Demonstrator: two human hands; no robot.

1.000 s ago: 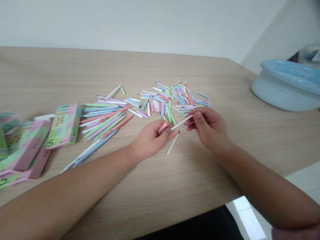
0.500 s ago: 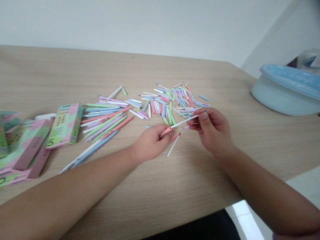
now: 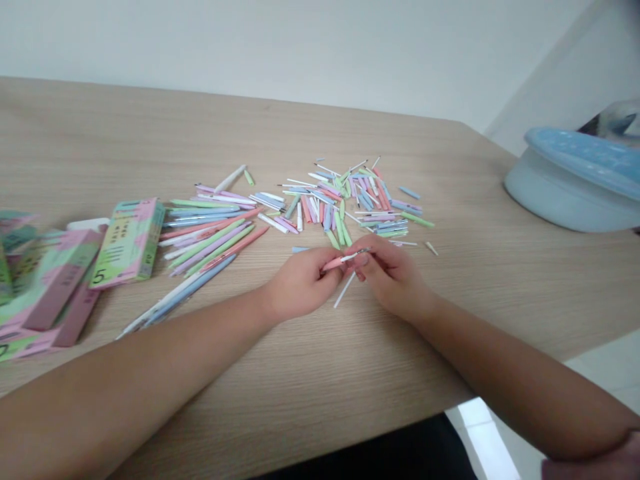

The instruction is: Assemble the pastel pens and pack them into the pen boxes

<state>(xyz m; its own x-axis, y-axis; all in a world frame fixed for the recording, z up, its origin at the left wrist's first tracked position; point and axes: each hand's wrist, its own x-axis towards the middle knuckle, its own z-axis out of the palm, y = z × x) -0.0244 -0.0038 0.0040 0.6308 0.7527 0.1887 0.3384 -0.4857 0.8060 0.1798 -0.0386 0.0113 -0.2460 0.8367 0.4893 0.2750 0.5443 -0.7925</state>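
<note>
My left hand [image 3: 303, 283] is closed around a coral pen barrel [image 3: 331, 264], its open end facing right. A white pen refill [image 3: 353, 256] sits mostly inside that barrel. The dark-tipped end of the refill is pinched between the thumb and fingers of my right hand [image 3: 395, 277]. Both hands are nearly touching, low over the wooden table. Beneath them lies a loose white refill [image 3: 343, 292], its upper end hidden by my fingers. Just beyond my hands, green barrels [image 3: 342, 227] belong to a scattered pile of pen parts in pastel colours.
To the left lie several long pens [image 3: 215, 241] in a fanned row. Further left are a green-and-pink pen box [image 3: 127, 243] and more stacked boxes [image 3: 63, 287]. A large light blue rounded object [image 3: 570, 187] stands at the right. The table [image 3: 280, 393] ends near my body.
My right hand has moved left and down to my left hand. The refill, outside the coral barrel a second ago, has slid into it until only a short end shows.
</note>
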